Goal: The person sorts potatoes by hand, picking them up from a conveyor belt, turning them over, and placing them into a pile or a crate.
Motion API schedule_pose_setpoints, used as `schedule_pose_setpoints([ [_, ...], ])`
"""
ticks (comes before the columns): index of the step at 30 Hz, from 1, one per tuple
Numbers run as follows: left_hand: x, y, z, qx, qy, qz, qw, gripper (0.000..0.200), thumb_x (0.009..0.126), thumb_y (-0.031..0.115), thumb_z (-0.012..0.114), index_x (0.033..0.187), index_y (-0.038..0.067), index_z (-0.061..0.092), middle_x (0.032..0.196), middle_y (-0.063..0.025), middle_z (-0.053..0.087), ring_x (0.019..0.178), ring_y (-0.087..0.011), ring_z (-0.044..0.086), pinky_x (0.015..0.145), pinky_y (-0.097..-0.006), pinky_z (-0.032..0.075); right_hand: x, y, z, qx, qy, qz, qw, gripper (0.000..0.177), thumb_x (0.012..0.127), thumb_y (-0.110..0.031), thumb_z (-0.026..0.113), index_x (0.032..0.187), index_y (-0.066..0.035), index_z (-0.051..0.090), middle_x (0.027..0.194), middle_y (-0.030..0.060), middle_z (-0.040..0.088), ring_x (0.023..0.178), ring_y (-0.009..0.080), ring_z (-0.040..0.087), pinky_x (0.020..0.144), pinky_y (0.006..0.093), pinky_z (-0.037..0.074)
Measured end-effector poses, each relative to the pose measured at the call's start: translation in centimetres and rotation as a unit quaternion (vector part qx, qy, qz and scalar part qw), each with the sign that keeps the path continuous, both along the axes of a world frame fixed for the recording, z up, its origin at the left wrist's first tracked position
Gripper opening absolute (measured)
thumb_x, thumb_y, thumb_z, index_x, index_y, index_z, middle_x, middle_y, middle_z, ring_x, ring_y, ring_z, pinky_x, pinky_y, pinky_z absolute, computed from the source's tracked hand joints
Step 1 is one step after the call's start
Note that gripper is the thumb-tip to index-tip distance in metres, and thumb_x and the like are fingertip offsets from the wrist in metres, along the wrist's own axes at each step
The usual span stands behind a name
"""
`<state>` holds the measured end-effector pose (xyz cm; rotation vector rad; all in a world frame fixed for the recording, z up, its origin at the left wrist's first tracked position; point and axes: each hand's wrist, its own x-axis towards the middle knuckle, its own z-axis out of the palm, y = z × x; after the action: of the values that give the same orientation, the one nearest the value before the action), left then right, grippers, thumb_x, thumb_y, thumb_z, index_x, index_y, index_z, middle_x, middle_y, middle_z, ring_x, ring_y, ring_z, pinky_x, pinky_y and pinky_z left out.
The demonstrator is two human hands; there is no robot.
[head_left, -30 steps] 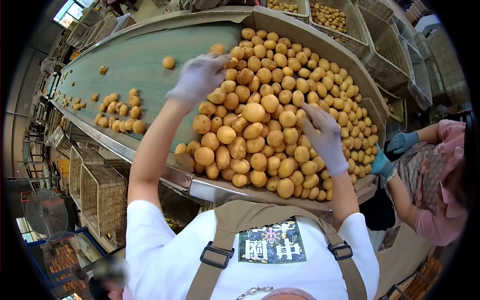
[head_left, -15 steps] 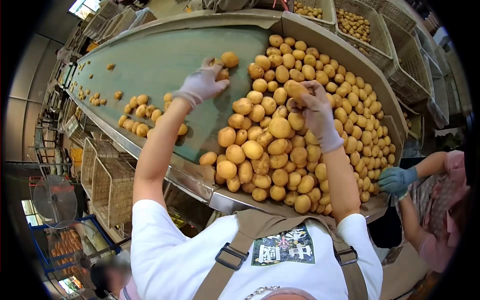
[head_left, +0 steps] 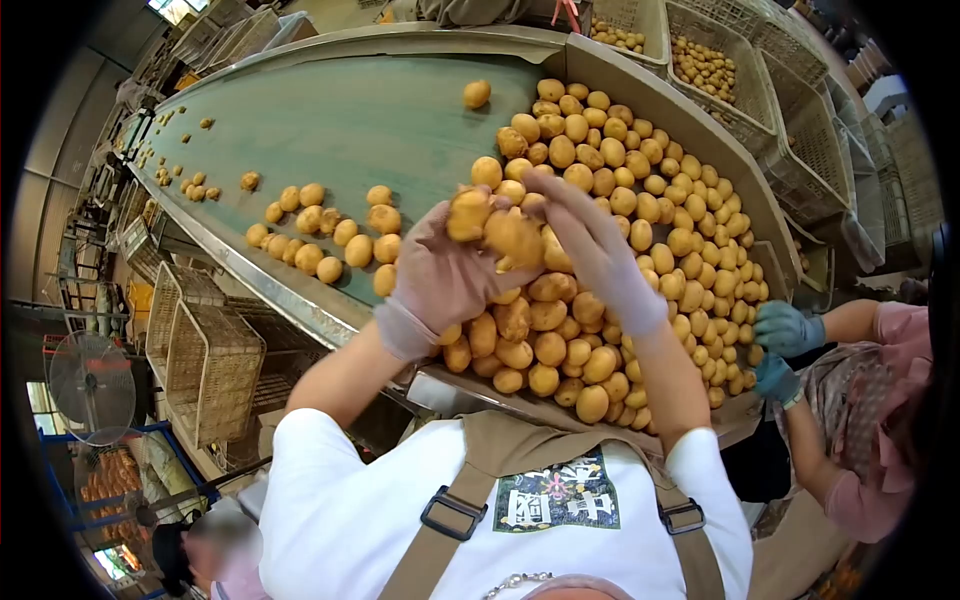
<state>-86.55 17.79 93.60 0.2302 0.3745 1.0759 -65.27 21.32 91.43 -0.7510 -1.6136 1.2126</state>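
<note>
My left hand (head_left: 440,275), in a pale thin glove, is turned palm up around potatoes. One potato (head_left: 468,215) sits at its fingers, and a blurred potato (head_left: 514,238) lies between my two hands. My right hand (head_left: 595,245), gloved likewise, is close beside them with its fingers stretched out; whether it touches the blurred potato is hard to tell. Below both hands spreads a large heap of potatoes (head_left: 600,370) at the belt's end.
A green conveyor belt (head_left: 330,110) carries scattered potatoes (head_left: 310,220) from the left. Metal edging (head_left: 660,85) bounds the heap. Plastic crates (head_left: 725,60) stand beyond it, more crates (head_left: 200,350) at lower left. A co-worker's blue-gloved hands (head_left: 785,330) are at the heap's right edge.
My left hand has come from the belt toward me and turned palm up with potatoes. My right hand has moved left, beside it. Belt potatoes have shifted right, and the co-worker's second hand now shows.
</note>
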Motion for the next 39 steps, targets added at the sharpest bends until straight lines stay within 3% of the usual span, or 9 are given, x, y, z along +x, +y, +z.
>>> schedule_pose_setpoints([
  [9,-1.9,-4.9,-0.9,-0.060,-0.221,0.018,0.973,0.050,0.099,0.048,0.051,0.141,0.021,0.057,0.145,-0.0033,0.056,0.136,-0.0253,0.050,0.105,-0.0443,0.043,-5.7,14.7,-1.5,0.038,-0.575,-0.040,0.816,0.045,0.095,-0.036,0.048,0.131,-0.013,0.064,0.133,0.0197,0.062,0.121,0.0390,0.061,0.103,0.0474,0.048],
  [17,0.6,-6.2,0.4,-0.094,-0.171,0.067,0.978,0.056,0.101,0.051,0.047,0.143,0.014,0.054,0.152,-0.0047,0.049,0.140,-0.0319,0.047,0.114,-0.0495,0.040,-2.9,3.5,2.0,-0.091,-0.031,-0.033,0.995,0.043,0.103,-0.019,0.057,0.142,0.000,0.051,0.110,0.0042,0.065,0.087,0.0096,0.063,0.073,0.0226,0.053],
  [19,1.4,-6.4,0.3,-0.076,-0.185,0.051,0.979,0.056,0.101,0.053,0.048,0.143,0.016,0.054,0.152,-0.0079,0.049,0.140,-0.0343,0.046,0.111,-0.0502,0.043,-3.3,-0.5,4.8,0.015,-0.208,0.062,0.976,0.039,0.107,-0.016,0.050,0.142,0.001,0.053,0.121,0.0093,0.065,0.115,0.0183,0.059,0.091,0.0306,0.051],
  [23,0.4,-6.8,0.8,-0.110,-0.267,-0.005,0.957,0.053,0.099,0.057,0.051,0.140,0.024,0.058,0.151,-0.0083,0.048,0.138,-0.0309,0.046,0.106,-0.0474,0.046,-1.3,1.7,4.1,-0.040,-0.209,0.009,0.977,0.035,0.103,-0.023,0.057,0.127,0.002,0.063,0.122,0.0190,0.068,0.111,0.0275,0.067,0.094,0.0374,0.052],
  [25,-0.1,-7.0,0.1,-0.102,-0.305,-0.028,0.947,0.053,0.098,0.061,0.049,0.140,0.029,0.059,0.148,-0.0057,0.050,0.139,-0.0300,0.046,0.110,-0.0499,0.043,0.7,4.1,0.2,0.225,-0.401,-0.181,0.869,0.034,0.101,-0.022,0.057,0.125,0.001,0.064,0.117,0.0203,0.068,0.104,0.0273,0.068,0.088,0.0355,0.053],
  [28,0.6,-6.9,0.7,-0.114,-0.233,0.032,0.965,0.053,0.098,0.061,0.050,0.139,0.027,0.059,0.141,-0.0065,0.056,0.134,-0.0298,0.050,0.107,-0.0492,0.044,3.0,2.5,0.1,0.110,-0.488,-0.003,0.866,0.039,0.095,-0.022,0.064,0.127,0.001,0.064,0.112,0.0203,0.068,0.096,0.0264,0.068,0.083,0.0346,0.055],
  [33,1.5,-6.5,-0.8,-0.067,-0.144,0.164,0.973,0.050,0.101,0.053,0.049,0.136,0.018,0.058,0.135,-0.0083,0.060,0.128,-0.0305,0.053,0.114,-0.0531,0.038,-1.2,-4.0,7.4,-0.061,-0.219,0.090,0.970,0.060,0.086,-0.029,0.076,0.138,-0.004,0.059,0.114,0.0191,0.066,0.089,0.0269,0.068,0.076,0.0365,0.055],
  [35,1.8,-6.8,-0.4,-0.069,-0.077,0.202,0.974,0.051,0.102,0.049,0.049,0.139,0.015,0.056,0.136,-0.0111,0.059,0.129,-0.0303,0.053,0.116,-0.0486,0.037,-2.8,-5.2,4.9,0.171,-0.345,0.056,0.921,0.062,0.084,-0.022,0.079,0.140,-0.005,0.058,0.112,0.0174,0.066,0.085,0.0276,0.066,0.073,0.0297,0.054],
  [39,0.4,-7.4,-1.4,-0.031,-0.198,0.165,0.966,0.052,0.100,0.050,0.052,0.140,0.016,0.055,0.137,-0.0124,0.058,0.131,-0.0295,0.051,0.115,-0.0539,0.035,-3.4,-6.8,1.3,-0.090,-0.067,0.059,0.992,0.052,0.086,-0.008,0.074,0.133,0.000,0.055,0.117,0.0095,0.065,0.088,0.0160,0.065,0.072,0.0266,0.053],
])
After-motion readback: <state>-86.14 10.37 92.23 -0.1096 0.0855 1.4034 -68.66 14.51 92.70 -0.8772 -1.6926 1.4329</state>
